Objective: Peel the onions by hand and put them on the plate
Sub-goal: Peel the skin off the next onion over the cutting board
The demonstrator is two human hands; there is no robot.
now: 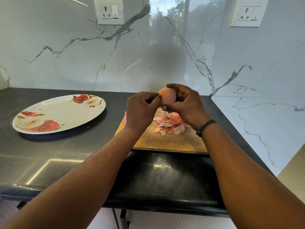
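Right now both hands are raised a little above the wooden cutting board (pixel 166 142), working on a single onion (pixel 167 97) held between them. The right hand (pixel 184 104) wraps round the onion from the far and right side, its fingers curled over the top and its thumb tucked under the near edge, so the pale orange bulb shows only in the gap between the two hands. The left hand (pixel 141 109) sits just beside it on the left, fingers drawn in tight, with thumb and forefinger pinching at the onion's skin where it meets the bulb; how much skin is caught there is too small to tell. A dark band (pixel 205 126) circles the right wrist. Directly below the hands, a loose heap of pink and papery onion peels (pixel 168 124) lies on the board, partly hidden by the right hand. Something pink (pixel 125 119) shows at the board's left edge behind the left wrist, though what it is cannot be made out. Well off to the left on the black countertop (pixel 66 154) rests a white oval plate (pixel 64 111) printed with red and cream roses. Behind everything rises a glossy marble-patterned wall (pixel 66 55) with two white sockets (pixel 109 11) set high up.
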